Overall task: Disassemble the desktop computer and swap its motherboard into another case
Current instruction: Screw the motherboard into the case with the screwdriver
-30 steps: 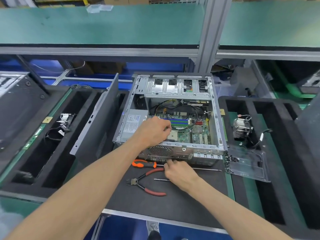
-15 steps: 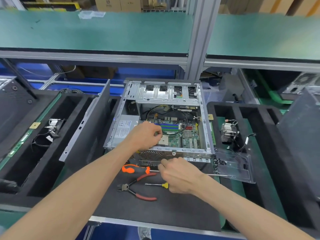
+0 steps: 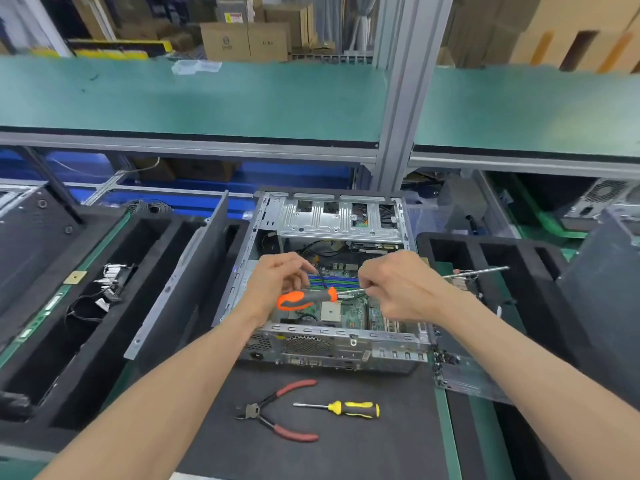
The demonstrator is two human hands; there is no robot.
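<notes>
The open desktop case (image 3: 332,344) lies on a black foam mat, with the green motherboard (image 3: 353,313) showing inside. My right hand (image 3: 398,285) pinches the long shaft of an orange-handled screwdriver (image 3: 304,299) and holds it level above the board. The handle points left and the tip points right. My left hand (image 3: 277,282) hovers over the left part of the board with curled fingers, pinching a thin black cable (image 3: 320,278). The orange handle sits just below its palm.
Red-handled pliers (image 3: 277,410) and a yellow screwdriver (image 3: 349,408) lie on the mat in front of the case. A clear tray of screws (image 3: 464,375) sits at the right, and a side panel (image 3: 180,282) leans at the left. Black foam trays (image 3: 86,306) flank the case.
My right hand picked the orange screwdriver up off the mat and raised it over the case. My left hand lifted slightly from inside the case. The view tilted upward.
</notes>
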